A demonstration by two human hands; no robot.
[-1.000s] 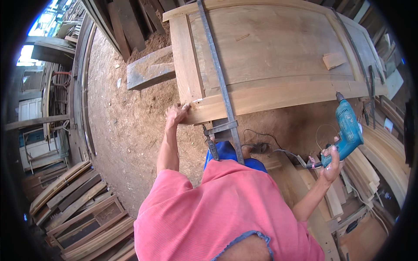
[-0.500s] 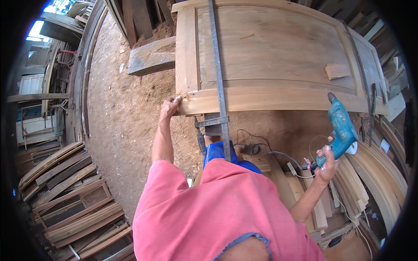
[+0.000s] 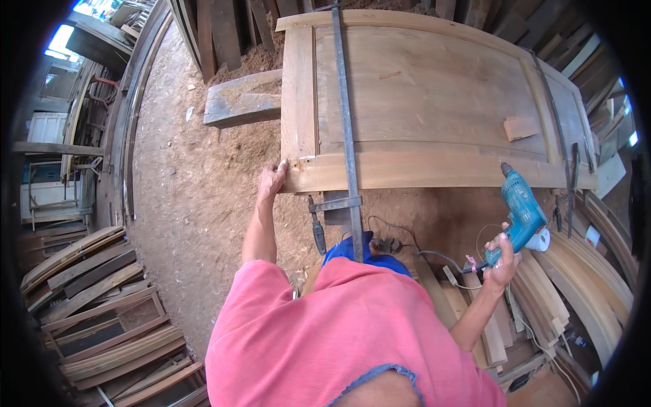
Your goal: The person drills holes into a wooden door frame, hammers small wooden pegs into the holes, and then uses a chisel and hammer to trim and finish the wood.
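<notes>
In the head view, the right hand (image 3: 502,263) is wrapped around a drill (image 3: 522,207) at three o'clock, partly covering its handle. At ten o'clock the left hand (image 3: 272,180) touches the wooden panel (image 3: 434,88), fingertips partly hidden, so I cannot tell whether it grips; the panel spreads toward one o'clock beneath a metal clamp (image 3: 346,115).

Framed wooden panel (image 3: 441,95) before me carries pale offcut (image 3: 521,128), thin sliver (image 3: 390,75), long clamp (image 3: 346,108). Sawdust (image 3: 237,152) litters the floor (image 3: 169,230) around me.
</notes>
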